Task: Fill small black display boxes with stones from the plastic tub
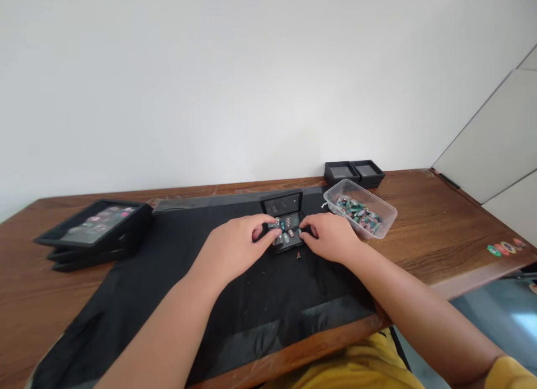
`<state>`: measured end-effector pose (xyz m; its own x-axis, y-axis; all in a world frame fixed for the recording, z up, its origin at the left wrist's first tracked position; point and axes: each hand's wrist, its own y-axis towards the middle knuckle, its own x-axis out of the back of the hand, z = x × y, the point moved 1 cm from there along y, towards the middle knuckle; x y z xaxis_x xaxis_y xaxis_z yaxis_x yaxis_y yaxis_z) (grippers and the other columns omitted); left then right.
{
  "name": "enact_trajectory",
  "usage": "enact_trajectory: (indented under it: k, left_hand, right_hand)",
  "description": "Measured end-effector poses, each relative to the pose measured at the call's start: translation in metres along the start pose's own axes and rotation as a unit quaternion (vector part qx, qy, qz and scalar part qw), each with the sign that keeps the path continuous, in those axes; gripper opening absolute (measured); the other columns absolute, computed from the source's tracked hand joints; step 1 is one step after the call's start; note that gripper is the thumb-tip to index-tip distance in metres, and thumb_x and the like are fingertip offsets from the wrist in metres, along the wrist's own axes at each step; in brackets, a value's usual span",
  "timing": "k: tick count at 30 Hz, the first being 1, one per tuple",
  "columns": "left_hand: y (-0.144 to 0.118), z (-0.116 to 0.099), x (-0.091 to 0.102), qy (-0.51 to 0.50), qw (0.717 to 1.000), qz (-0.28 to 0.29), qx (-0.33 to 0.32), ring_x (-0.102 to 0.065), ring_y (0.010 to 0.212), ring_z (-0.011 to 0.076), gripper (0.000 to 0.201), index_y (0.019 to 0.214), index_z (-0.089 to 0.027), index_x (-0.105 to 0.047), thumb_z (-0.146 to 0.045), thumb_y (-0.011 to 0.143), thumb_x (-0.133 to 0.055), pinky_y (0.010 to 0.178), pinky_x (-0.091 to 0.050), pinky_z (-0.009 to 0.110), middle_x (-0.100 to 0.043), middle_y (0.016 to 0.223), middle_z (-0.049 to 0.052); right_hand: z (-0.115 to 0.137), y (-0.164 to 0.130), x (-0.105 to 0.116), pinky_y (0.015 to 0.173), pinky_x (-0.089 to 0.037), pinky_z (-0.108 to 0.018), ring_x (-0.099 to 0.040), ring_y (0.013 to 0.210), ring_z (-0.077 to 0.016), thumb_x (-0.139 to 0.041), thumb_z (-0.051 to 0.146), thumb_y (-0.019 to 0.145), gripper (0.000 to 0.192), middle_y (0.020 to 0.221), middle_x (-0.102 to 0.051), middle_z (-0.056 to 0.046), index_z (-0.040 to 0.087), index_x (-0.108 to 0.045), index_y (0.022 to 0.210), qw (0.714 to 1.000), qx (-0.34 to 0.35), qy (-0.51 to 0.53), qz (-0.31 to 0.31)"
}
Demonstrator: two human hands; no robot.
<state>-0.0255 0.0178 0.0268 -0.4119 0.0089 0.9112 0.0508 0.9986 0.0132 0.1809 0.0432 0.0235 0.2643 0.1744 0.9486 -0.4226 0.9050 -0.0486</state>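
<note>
Hinged black case (283, 204) — glossy oval nails (286, 237) inside — hands (237, 240) curled, can't tell if pinching.

Plain white wall (210, 87), brown wooden table (428, 210)

Left side of black case (284, 205) out of sight behind left fingers (263, 218)

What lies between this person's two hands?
The head view shows an open black case holding shiny pieces between the left hand and the right hand.
</note>
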Motion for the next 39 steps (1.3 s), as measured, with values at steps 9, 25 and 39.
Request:
enact_trajectory:
  k: [9,25,39]
  left_hand:
    - [0.001,0.008,0.000,-0.016,1.000,-0.002,0.001,-0.048,0.052,0.0171,0.042,0.101,-0.031,-0.077,-0.059,0.083,-0.052,0.052,-0.029,0.030,-0.053,0.061,-0.003]
    - [0.003,0.016,0.001,0.015,0.997,0.069,-0.013,-0.055,0.060,0.0178,0.034,0.103,-0.039,-0.083,-0.054,0.083,-0.059,0.056,-0.031,0.029,-0.063,0.066,-0.002]
    - [0.007,0.024,-0.008,-0.044,0.997,0.052,-0.040,-0.047,0.051,0.0157,0.032,0.095,-0.033,-0.082,-0.054,0.078,-0.064,0.050,-0.028,0.029,-0.054,0.060,-0.004]
  right_hand:
    - [0.001,0.001,-0.003,0.069,-0.038,-0.029,-0.065,0.081,-0.0189,-0.064,0.031,0.095,0.023,0.082,-0.073,-0.002,0.023,-0.076,0.113,1.000,0.007,0.009,0.003]
    - [0.002,0.002,-0.001,0.070,-0.038,-0.028,-0.065,0.083,-0.0184,-0.066,0.029,0.095,0.021,0.083,-0.073,-0.001,0.024,-0.076,0.113,1.000,0.008,0.015,0.006]
    - [0.000,0.001,-0.002,0.068,-0.037,-0.028,-0.062,0.078,-0.0172,-0.071,0.029,0.092,0.025,0.081,-0.070,0.000,0.022,-0.073,0.117,0.999,0.011,0.041,-0.020]
